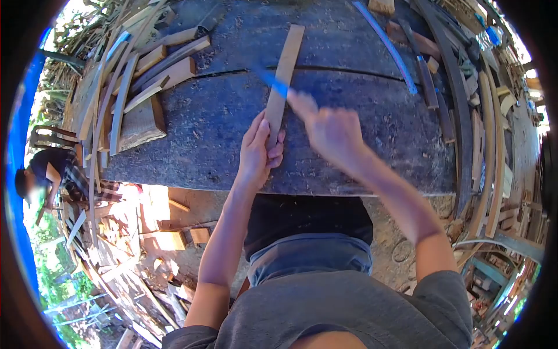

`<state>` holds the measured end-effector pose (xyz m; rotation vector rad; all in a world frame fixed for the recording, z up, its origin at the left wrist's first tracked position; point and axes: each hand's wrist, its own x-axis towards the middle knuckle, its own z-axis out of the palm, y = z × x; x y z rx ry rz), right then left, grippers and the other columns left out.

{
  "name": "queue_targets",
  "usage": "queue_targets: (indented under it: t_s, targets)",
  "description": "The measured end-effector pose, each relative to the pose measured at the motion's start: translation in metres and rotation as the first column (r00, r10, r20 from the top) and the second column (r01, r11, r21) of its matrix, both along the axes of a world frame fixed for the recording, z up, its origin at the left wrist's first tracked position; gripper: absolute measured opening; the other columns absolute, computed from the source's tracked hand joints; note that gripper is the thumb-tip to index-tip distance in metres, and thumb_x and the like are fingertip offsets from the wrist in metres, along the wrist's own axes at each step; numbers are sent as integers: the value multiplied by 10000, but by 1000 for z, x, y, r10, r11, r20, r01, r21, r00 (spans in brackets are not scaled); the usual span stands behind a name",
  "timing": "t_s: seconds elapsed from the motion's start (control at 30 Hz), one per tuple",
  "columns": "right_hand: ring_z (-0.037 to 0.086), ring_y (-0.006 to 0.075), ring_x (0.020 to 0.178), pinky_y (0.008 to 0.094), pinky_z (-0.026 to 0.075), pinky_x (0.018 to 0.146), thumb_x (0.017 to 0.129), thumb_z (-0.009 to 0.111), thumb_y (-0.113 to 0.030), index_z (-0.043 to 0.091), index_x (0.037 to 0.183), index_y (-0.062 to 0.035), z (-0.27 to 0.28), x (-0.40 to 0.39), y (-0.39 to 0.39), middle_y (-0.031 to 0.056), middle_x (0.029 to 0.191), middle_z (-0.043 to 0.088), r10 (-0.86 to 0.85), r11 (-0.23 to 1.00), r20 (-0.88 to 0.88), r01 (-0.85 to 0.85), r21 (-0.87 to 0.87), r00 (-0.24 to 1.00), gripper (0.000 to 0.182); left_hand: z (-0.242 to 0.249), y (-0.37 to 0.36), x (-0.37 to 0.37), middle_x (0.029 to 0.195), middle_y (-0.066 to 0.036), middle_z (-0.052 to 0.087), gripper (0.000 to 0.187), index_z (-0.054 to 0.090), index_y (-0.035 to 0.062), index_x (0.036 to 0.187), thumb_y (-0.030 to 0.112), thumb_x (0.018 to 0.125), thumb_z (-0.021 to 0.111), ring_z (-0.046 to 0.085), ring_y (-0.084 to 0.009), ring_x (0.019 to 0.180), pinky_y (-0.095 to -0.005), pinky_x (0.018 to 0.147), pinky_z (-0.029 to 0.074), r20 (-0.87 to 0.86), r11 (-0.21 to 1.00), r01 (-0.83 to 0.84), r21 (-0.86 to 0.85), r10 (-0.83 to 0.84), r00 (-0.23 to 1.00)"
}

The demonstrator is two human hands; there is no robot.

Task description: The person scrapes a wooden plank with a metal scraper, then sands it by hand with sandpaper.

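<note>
A long, narrow wooden strip [289,53] slants up over the dark tabletop [209,128]. My left hand [260,145] is wrapped round its lower end. Across the strip's middle lies a blurred blue tool [273,80], thin and pointing up to the left. My right hand [331,129] is closed just right of the strip, one finger stretched toward the blue tool, which it appears to hold. Motion blur hides the exact grip and whether the tool touches the wood.
Wood offcuts [177,72] and a thick block [142,125] lie on the table's left. A blue strip [386,46], a chisel-like tool [427,81] and long curved boards [450,116] lie at the right. Another person [49,168] sits at the far left.
</note>
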<state>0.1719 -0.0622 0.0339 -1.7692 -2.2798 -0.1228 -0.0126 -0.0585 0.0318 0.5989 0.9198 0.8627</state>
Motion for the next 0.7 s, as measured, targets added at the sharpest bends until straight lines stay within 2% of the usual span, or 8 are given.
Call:
queue_targets:
  t_s: [0.1,0.17,0.3,0.37,0.47,0.57,0.67,0.7]
  targets:
    - [734,294,808,412,589,633,937,456,-143,533,1371,-144,6,26,84,108,1031,734,-249,963,-60,240,-121,967,441,0,1,0,871,-38,524,433,343,139,1511,243,1091,360,382,-38,541,-175,425,291,-25,997,42,62,-40,999]
    - [725,323,684,452,588,587,947,470,-172,475,1449,-219,-10,29,107,168,825,729,-223,975,-70,222,-32,972,504,0,3,-3,875,-39,522,439,334,143,1519,243,1092,356,379,-38,540,-176,423,292,-17,998,34,53,-33,999]
    - [736,251,712,430,569,559,917,484,-142,522,1420,-176,1,0,27,101,940,743,-57,997,-71,60,40,996,506,2,3,-4,883,-43,516,458,305,152,1542,239,1094,345,366,-37,535,-172,416,289,8,999,23,27,-24,1000]
    - [733,228,678,424,563,531,914,495,-145,539,1398,-182,26,-12,-3,69,972,736,44,952,162,8,-307,986,488,2,5,-3,881,-43,519,463,300,157,1547,242,1094,346,368,-36,535,-169,414,289,13,999,29,29,-29,999]
    - [733,254,701,402,562,544,917,505,-151,554,1353,-174,-7,12,65,56,903,732,-95,993,-11,95,74,995,440,2,0,0,876,-42,522,469,299,164,1552,247,1093,351,371,-34,532,-165,410,288,-9,999,34,32,-33,999]
    - [722,337,724,461,583,625,947,449,-157,488,1420,-195,3,25,116,131,885,739,-229,969,-65,221,-107,971,476,4,2,-1,872,-41,524,467,306,168,1550,250,1093,354,370,-34,528,-164,407,289,-36,999,18,44,-17,999]
    - [723,290,661,442,585,587,931,472,-144,530,1396,-162,-9,12,83,104,880,742,-112,992,-32,113,58,993,470,6,1,-2,872,-40,525,466,307,169,1550,248,1093,352,365,-33,522,-163,405,291,-30,999,23,39,-21,999]
    - [729,229,666,400,569,542,910,499,-137,511,1378,-134,11,3,52,59,895,709,-76,995,29,78,-69,997,468,5,2,-2,872,-40,524,466,305,168,1550,246,1093,351,363,-33,517,-163,404,292,-35,999,25,30,-24,999]
